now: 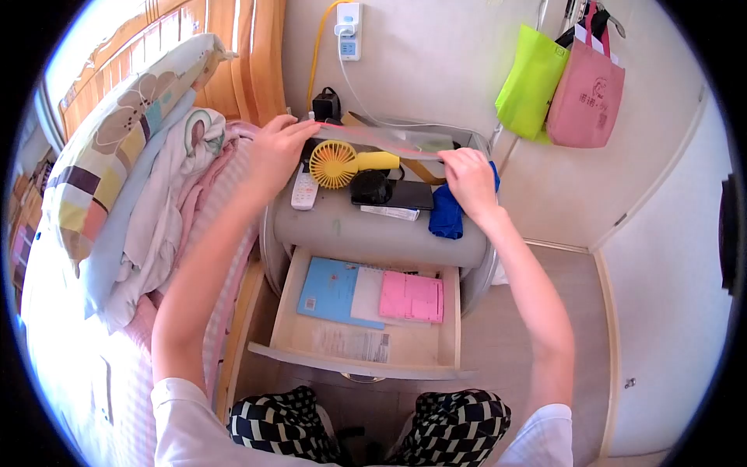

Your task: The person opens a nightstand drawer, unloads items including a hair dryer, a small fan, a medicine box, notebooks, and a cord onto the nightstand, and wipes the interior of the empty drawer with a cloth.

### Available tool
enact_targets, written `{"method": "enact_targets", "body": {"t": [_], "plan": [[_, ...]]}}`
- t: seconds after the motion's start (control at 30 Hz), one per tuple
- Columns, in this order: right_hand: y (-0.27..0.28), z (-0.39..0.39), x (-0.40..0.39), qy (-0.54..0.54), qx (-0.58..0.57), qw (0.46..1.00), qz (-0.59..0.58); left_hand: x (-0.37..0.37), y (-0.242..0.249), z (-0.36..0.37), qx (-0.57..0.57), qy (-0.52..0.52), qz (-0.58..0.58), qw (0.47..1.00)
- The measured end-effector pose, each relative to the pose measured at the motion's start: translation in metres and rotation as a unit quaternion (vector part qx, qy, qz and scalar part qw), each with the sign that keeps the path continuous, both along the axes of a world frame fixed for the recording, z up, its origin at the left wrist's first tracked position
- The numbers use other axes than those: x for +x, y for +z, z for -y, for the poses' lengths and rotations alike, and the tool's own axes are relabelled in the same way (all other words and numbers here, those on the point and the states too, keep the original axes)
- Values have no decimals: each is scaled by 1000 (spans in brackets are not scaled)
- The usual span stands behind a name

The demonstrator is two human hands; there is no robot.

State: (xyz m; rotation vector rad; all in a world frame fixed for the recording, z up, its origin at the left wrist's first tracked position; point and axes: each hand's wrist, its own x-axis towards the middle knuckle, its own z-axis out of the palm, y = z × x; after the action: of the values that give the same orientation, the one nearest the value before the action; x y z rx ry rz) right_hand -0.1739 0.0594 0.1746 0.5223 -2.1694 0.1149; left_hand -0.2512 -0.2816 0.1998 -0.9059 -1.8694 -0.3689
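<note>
Small bedroom corner: bed (117, 366) with heaped bedding at left, white wall behind with two tote bags (562, 82) hung at upper right. Grey nightstand (373, 229) against the wall, its wooden drawer (362, 342) pulled fully open. In the drawer: blue booklet (331, 289) at left, pink card (412, 296) at right, printed paper sheet (354, 342) toward the front. On the nightstand top: blue cloth (446, 212) at right, yellow handheld fan (342, 163) near centre, black phone (405, 194), white remote (304, 191) at left. Clear flat pouch (381, 140) with a red edge held level above the nightstand top, over the fan. Left hand (276, 148) closed on the pouch's left end. Right hand (469, 177) pinching the pouch's right end, fingers curled.
</note>
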Motion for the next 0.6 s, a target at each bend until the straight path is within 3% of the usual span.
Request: {"method": "enact_targets", "body": {"t": [0.17, 0.33, 0.5, 0.6], "plan": [[-36, -2, -36, -24, 22, 999, 20, -30, -16, -8, -53, 37, -14, 998], [-50, -5, -48, -54, -37, 990, 128, -45, -36, -11, -153, 96, -28, 983], [-49, 0, -54, -56, -75, 983, 156, -52, -49, -16, -109, 119, 81, 984], [-51, 3, -51, -28, -81, 989, 116, -49, -59, -16, -56, 128, 152, 978]]}}
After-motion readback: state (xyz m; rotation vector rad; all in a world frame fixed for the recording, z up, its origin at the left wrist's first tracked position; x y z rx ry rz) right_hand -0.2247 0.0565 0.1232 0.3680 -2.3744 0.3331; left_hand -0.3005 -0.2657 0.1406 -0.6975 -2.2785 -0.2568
